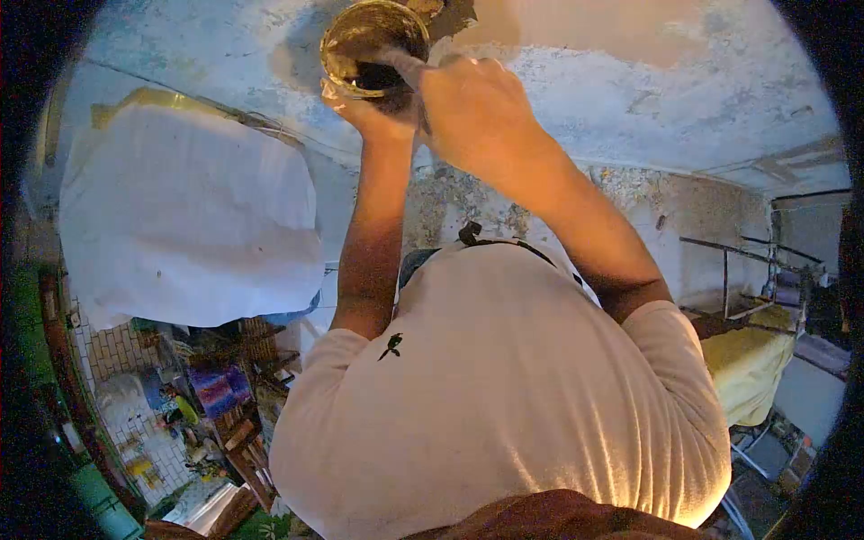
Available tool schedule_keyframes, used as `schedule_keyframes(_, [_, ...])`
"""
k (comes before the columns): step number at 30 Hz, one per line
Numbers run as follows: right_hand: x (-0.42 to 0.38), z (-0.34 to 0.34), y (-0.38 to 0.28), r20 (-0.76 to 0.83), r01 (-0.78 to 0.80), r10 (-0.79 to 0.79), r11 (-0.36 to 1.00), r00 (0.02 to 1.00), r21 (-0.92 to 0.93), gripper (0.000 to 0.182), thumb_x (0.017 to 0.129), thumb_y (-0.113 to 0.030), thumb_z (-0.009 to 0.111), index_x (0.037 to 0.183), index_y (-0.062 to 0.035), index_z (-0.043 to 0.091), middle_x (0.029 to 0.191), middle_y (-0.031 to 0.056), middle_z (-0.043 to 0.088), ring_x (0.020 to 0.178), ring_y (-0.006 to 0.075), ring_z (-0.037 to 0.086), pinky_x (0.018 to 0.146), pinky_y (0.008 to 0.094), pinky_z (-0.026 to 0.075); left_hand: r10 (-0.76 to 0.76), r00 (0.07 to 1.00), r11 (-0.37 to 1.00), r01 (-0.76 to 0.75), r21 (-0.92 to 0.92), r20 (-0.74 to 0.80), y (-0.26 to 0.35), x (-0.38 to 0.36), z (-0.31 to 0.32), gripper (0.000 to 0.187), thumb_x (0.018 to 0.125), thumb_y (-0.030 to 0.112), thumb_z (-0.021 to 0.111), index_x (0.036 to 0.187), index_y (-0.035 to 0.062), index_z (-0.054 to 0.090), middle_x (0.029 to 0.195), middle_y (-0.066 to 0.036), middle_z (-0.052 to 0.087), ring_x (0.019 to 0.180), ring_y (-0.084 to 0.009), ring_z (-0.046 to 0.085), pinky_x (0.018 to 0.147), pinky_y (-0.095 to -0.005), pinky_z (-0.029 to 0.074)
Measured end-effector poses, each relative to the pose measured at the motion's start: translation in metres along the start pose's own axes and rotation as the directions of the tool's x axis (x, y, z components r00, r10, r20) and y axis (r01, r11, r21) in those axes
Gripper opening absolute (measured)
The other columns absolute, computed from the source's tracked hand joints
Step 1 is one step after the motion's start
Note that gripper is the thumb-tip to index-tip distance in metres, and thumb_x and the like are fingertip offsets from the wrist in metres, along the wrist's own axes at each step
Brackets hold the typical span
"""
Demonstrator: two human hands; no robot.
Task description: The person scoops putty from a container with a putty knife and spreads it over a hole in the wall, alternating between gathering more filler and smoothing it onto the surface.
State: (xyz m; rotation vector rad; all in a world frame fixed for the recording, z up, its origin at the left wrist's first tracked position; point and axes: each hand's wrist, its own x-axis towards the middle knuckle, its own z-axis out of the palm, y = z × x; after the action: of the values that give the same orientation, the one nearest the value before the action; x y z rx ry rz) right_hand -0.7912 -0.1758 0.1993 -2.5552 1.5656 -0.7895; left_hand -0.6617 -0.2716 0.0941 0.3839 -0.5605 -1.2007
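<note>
A round, stained container [329, 43] with a dark hollow is at the top centre, in front of a patchy blue-white wall [594, 99]. My left hand [382, 119] holds it from below, its fingers against the underside and rim. Over the container's right edge reaches my right hand [477, 103], fingers closed round the handle of a tool [400, 65]. The tool's far end lies inside the container, blurred, so its shape cannot be made out.
A large white sheet [193, 216] hangs at the left. Cluttered items [216, 387] stand on the tiled floor at lower left. Metal rails [727, 270] and a yellow cloth [747, 369] are at the right. Bare, flaking wall [450, 202] shows below the arms.
</note>
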Motion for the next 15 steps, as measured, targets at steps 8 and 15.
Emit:
schedule_keyframes(8, [0.002,0.009,-0.001,-0.04,-0.024,0.025,0.999,0.999,0.033,0.03,0.078,-0.018,0.066,0.104,-0.0035,0.067,0.084,0.0235,0.067,0.078,0.0417,0.067,0.071,0.0498,0.054,-0.055,0.998,0.992,0.056,-0.115,0.019,0.0,0.005,-0.009,0.063,0.084,0.06,0.045,0.12,0.0102,0.059,0.116,-0.01,0.062,0.103,-0.0292,0.061,0.088,-0.046,0.053])
schedule_keyframes(15, [0.001,-0.009,-0.009,-0.024,-0.021,0.021,1.0,1.0,-0.01,0.024,0.079,-0.018,0.065,0.094,0.0005,0.065,0.083,0.0242,0.066,0.081,0.0412,0.067,0.072,0.0501,0.053,-0.053,0.999,0.993,0.051,-0.111,-0.013,-0.005,0.002,-0.012,0.064,0.086,0.06,0.042,0.121,0.0095,0.059,0.117,-0.01,0.062,0.103,-0.0283,0.061,0.088,-0.0446,0.052])
